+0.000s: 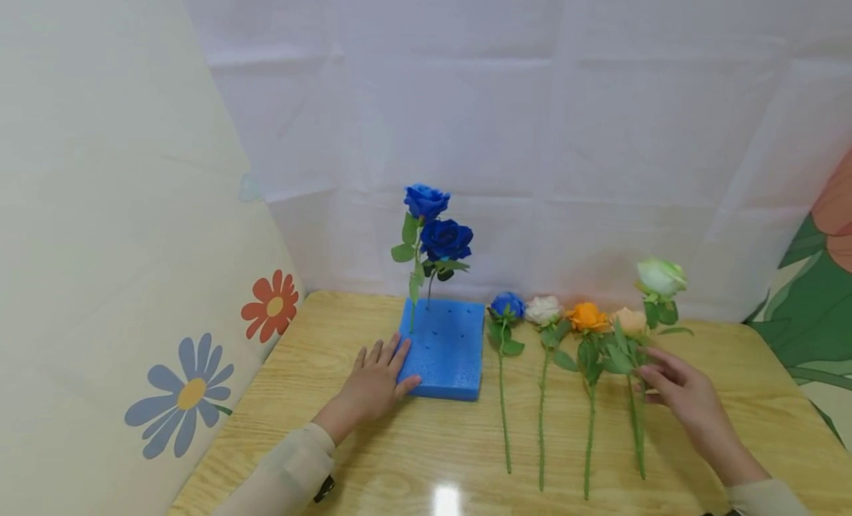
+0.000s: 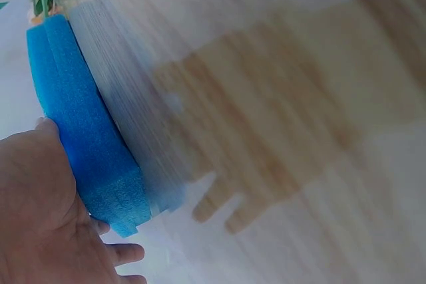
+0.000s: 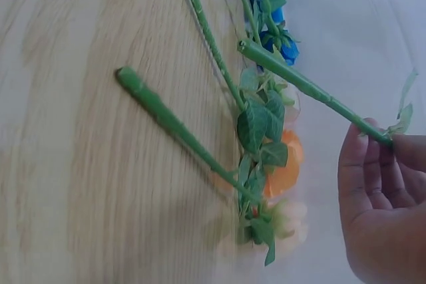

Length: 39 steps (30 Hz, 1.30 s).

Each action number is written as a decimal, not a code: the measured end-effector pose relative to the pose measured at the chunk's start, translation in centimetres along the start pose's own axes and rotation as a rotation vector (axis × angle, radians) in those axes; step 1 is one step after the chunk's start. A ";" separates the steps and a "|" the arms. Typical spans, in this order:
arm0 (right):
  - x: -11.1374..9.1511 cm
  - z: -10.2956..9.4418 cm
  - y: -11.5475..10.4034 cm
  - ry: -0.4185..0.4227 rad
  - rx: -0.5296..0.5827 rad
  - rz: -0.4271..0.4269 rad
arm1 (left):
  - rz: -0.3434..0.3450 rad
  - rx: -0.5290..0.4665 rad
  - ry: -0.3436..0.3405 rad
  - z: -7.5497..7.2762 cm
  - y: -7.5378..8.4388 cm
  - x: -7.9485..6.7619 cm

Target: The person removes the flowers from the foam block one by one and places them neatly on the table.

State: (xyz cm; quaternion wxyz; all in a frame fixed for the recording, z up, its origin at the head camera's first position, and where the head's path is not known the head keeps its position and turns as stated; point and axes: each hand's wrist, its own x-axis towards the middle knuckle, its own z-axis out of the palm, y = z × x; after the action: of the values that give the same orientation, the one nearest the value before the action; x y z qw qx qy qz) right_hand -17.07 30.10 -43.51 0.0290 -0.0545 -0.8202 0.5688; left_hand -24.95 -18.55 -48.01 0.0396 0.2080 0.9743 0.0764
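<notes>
My left hand lies with spread, straight fingers against the left edge of a blue foam block. Two blue roses stand upright in the block's far left part, and several small holes show in its top. In my right hand a white-green rose is pinched by its stem between thumb and fingers. The right wrist view shows that stem raised off the table, its cut end pointing away from the hand. A peach rose lies on the table just left of the right hand.
Left of the peach rose lie an orange rose, a white rose and a blue rose, stems toward the near edge. The wooden table meets a pale cloth backdrop behind. A flower-printed panel stands at left.
</notes>
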 end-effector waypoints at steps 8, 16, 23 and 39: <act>-0.7 -1.8 0.8 -0.039 -0.016 0.055 | 0.010 -0.010 0.024 1.0 -0.8 0.3; -0.8 -3.3 1.8 -0.083 -0.101 0.113 | 0.002 -0.001 0.009 0.7 -0.6 0.2; -0.9 -4.3 3.0 -0.102 -0.082 0.141 | -0.003 -0.012 0.007 0.0 0.0 0.0; -0.1 -6.2 4.7 -0.153 -0.066 0.214 | 0.003 -0.003 0.005 -0.2 0.1 -0.1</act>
State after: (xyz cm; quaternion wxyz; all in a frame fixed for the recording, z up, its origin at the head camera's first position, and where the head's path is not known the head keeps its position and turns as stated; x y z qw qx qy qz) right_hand -15.98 37.47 -45.75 -0.0963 -0.0990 -0.8276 0.5440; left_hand -24.82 -18.58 -47.84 0.0377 0.2091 0.9740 0.0784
